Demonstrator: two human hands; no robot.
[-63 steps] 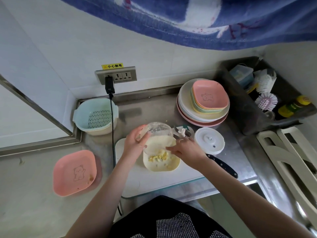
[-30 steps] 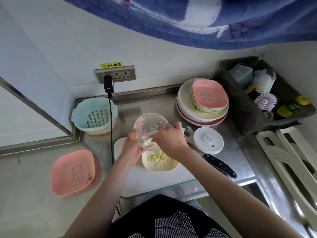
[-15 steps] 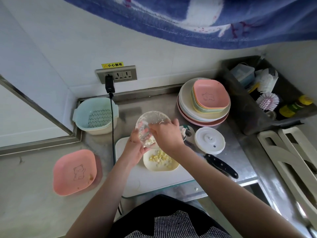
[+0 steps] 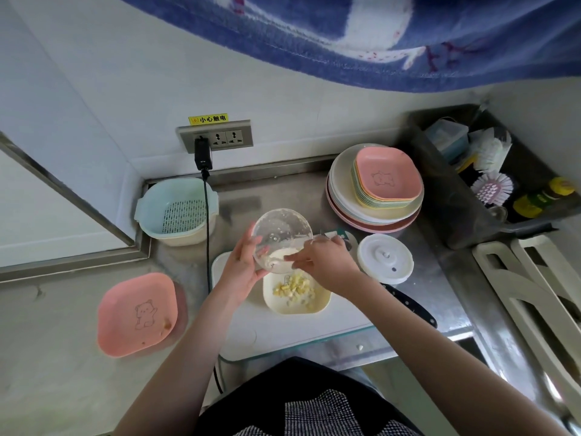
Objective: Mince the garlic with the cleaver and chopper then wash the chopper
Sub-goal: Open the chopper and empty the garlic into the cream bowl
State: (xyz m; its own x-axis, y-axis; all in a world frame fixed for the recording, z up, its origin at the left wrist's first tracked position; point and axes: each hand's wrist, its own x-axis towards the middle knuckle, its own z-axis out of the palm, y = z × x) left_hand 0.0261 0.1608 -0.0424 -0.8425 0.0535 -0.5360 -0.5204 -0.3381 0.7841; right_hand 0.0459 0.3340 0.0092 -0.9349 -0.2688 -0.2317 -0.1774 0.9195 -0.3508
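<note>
My left hand grips the chopper bowl tilted over the yellow dish; right hand's curled fingers scrape garlic from its lower rim.

Left hand tilts chopper bowl over garlic dish; right hand scrapes.

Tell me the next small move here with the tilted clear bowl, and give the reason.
Probably keep scraping. The left hand grips the clear chopper bowl, tipped over the cream dish. The right hand has its fingers at the bowl's lower rim. Minced garlic already lies in the dish, but white residue clings inside the bowl, so one more sweep looks due before washing.
</note>
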